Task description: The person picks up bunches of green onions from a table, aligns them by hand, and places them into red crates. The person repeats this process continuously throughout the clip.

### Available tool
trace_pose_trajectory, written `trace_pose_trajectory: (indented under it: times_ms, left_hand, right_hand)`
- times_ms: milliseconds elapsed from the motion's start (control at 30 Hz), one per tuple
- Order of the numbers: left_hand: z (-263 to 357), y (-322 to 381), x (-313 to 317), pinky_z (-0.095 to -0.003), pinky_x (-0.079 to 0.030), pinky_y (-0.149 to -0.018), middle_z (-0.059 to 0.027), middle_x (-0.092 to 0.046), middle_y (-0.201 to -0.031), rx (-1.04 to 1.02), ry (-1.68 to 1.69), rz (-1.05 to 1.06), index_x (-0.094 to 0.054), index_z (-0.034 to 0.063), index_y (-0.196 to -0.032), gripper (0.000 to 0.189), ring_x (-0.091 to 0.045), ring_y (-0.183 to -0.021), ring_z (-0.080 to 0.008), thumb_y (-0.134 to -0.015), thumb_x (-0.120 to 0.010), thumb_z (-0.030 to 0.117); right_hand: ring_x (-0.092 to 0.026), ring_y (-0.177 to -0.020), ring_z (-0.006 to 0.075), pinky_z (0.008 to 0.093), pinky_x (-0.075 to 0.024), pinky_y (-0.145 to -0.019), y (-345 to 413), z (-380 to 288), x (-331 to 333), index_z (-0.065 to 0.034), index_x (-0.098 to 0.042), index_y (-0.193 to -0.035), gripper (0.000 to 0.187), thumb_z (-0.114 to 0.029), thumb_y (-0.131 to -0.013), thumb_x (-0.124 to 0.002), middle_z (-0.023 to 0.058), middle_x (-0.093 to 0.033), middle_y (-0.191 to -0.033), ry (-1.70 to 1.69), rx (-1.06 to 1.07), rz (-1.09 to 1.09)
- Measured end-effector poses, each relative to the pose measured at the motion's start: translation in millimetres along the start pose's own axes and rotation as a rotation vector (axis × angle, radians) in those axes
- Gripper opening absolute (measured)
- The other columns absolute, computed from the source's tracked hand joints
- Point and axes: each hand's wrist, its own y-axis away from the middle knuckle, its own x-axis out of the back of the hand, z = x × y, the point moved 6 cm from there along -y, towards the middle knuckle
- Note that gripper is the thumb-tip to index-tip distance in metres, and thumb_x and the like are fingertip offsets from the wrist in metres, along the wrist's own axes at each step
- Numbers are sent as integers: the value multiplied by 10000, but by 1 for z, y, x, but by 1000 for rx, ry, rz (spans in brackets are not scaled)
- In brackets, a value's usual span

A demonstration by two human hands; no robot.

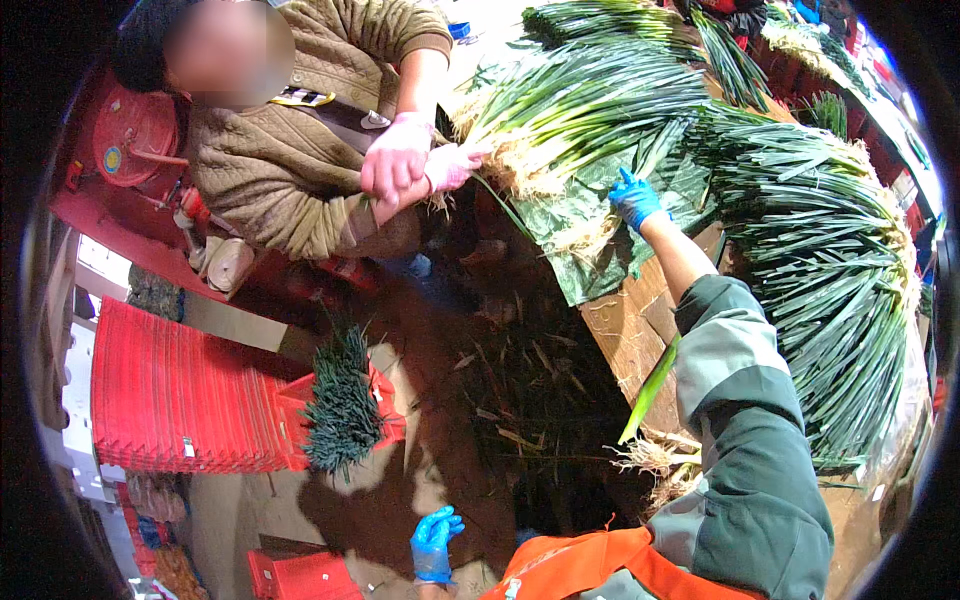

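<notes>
My right hand (637,199), in a blue glove, reaches over the green sheet (544,214) on the table. Pale roots (585,238) lie just beside its wrist side, and green leaves (664,146) rise beyond the fingers; whether it grips them I cannot tell. My left hand (433,544), also blue-gloved, hangs low with bent fingers and nothing visible in it. A large heap of leek-like green stalks (592,105) lies past my right hand, roots toward the co-worker. Close to my right sleeve, a few loose stalks (651,386) rest with roots (667,457) at the table edge.
A co-worker (292,165) stands across, gloved hands (401,161) crossed by the heap's roots. Another long heap (817,285) lines the right. Nested red crates (187,390) end in one holding dark green tops (343,405). A red container (304,576) stands bottom left. Plant scraps litter the floor (540,375).
</notes>
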Motion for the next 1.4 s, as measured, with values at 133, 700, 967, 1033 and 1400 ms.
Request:
trace_pose_trajectory:
  times_ms: [133,700,967,1033,1400]
  left_hand:
    - [15,-13,-29,-379,-564,-815,-144,-637,-1126,-4,-4,-101,-621,-20,-1102,214,-652,-937,-230,-899,-568,19]
    - [39,-59,-191,-293,-545,-754,-98,-656,-1019,517,-73,-1099,-555,16,-1210,408,-655,-858,-184,-859,-670,191]
    - [47,-40,-200,-303,-550,-782,-84,-663,-1028,328,-103,-932,-582,17,-1163,369,-661,-896,-184,-815,-699,45]
    - [21,-55,-195,-280,-533,-731,-58,-663,-997,251,-171,-839,-601,31,-1116,318,-648,-850,-152,-814,-699,37]
    - [-2,-68,-160,-260,-485,-764,-13,-632,-1001,169,-188,-768,-608,45,-1142,270,-589,-868,-103,-918,-608,196]
  right_hand:
    - [-623,-897,291,402,-500,-696,22,-23,35,-165,-654,-895,160,-136,-780,-546,71,-659,-867,-53,185,96]
    - [-447,-1271,328,435,-392,-1029,280,-277,241,-94,-542,-1262,466,-111,-797,-562,134,-527,-1285,-777,72,224]
    - [-618,-886,129,283,-511,-778,341,-299,180,15,-493,-1272,452,-185,-897,-648,85,-650,-1032,-2349,-1008,-53]
    - [-608,-817,125,274,-507,-740,344,-312,158,3,-591,-1148,328,-169,-879,-665,62,-653,-958,-2292,-1032,-61]
    - [-642,-843,171,302,-512,-765,354,-340,146,-30,-636,-1075,224,-166,-911,-566,82,-677,-960,-2720,-1055,-140]
